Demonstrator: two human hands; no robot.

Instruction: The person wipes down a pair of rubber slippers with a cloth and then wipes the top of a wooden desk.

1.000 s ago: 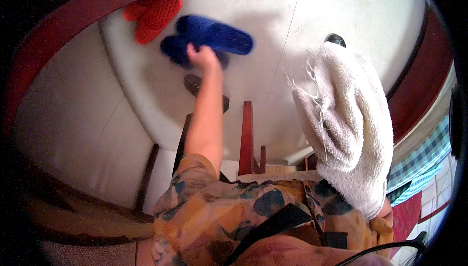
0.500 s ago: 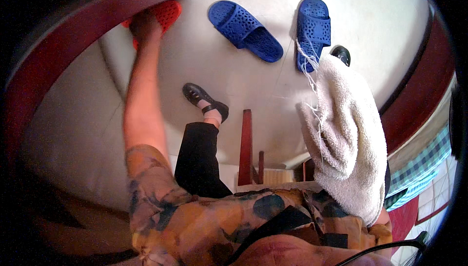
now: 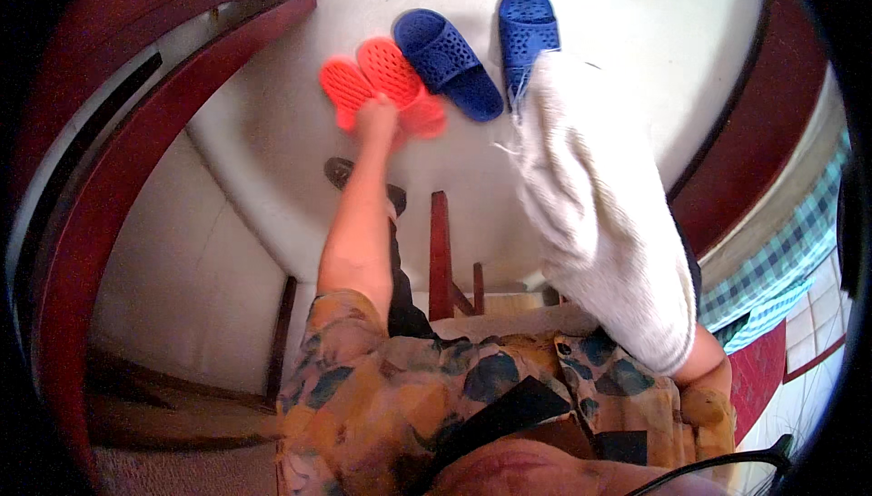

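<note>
Red slippers (image 3: pixel 389 72), upper centre-left of frame: left hand (image 3: pixel 376 120) gripping them together, finger placement blurred. For a clean carry, keep the pinch across both so neither twists out, and keep them off the near blue slipper (image 3: pixel 445 62) just to their right. Far blue slipper (image 3: pixel 528 31), top centre: towel fringe overlaps it in view; lift towel (image 3: pixel 595 214) clear. Right hand hidden under towel, can't tell its state.
</note>
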